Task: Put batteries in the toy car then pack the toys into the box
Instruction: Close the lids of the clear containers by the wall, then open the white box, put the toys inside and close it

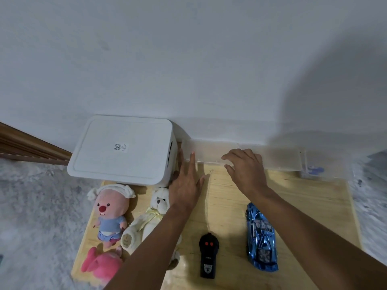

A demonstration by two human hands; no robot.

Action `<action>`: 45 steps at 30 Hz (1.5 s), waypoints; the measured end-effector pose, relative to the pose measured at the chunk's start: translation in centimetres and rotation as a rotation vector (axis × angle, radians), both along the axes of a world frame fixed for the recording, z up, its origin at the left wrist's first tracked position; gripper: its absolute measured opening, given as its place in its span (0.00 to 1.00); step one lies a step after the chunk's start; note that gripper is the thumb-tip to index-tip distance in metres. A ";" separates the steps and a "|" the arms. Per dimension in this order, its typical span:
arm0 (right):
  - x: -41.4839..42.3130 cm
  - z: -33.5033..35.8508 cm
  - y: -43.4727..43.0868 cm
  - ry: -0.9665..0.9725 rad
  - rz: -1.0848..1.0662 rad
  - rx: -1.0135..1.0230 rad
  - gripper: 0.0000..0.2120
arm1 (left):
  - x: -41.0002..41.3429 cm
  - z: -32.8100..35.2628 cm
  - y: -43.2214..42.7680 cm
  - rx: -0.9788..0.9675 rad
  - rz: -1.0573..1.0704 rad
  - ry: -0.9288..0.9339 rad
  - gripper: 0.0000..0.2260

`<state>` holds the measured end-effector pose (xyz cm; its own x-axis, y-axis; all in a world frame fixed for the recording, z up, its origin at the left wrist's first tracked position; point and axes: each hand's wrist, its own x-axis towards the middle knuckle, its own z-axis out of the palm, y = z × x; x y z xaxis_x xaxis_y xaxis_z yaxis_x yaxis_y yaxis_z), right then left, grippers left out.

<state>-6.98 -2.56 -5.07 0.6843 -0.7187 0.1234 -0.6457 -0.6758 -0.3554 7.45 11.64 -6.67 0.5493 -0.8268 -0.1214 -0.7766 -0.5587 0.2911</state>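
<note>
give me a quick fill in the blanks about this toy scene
The toy car is ____ in colour.
The white box, open or closed, is ____.
Between the teddy bear and the toy car lies the black ____.
Missing words: blue; closed; remote.

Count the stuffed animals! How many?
3. A pink-faced plush in blue lies left on the wooden board; a white teddy bear beside it, partly behind the left arm; a pink plush nearest the camera. The closed white box might hide more.
</note>
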 end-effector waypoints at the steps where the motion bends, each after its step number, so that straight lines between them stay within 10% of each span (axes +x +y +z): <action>1: 0.0 -0.1 0.0 0.005 -0.001 -0.011 0.13 | 0.0 0.1 0.0 0.013 -0.005 -0.014 0.34; 12: 0.3 3.8 0.2 0.246 0.024 0.088 0.15 | -0.6 4.6 -1.2 0.209 0.014 0.024 0.34; 20: 0.1 12.9 -0.6 -0.133 -0.131 0.368 0.07 | 1.4 15.3 -1.6 -0.356 0.096 0.007 0.17; 27: 7.2 18.4 2.9 -0.095 0.048 0.490 0.14 | 11.8 19.8 3.2 -0.339 0.433 0.034 0.13; 45: 19.7 14.6 13.6 0.094 -0.227 0.487 0.40 | 25.1 14.7 10.6 0.063 0.044 0.216 0.43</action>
<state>12.68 11.09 9.58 0.4974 -0.8083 -0.3148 -0.8003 -0.2875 -0.5262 32.51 22.27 7.99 0.5405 -0.7894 -0.2910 -0.6743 -0.6133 0.4114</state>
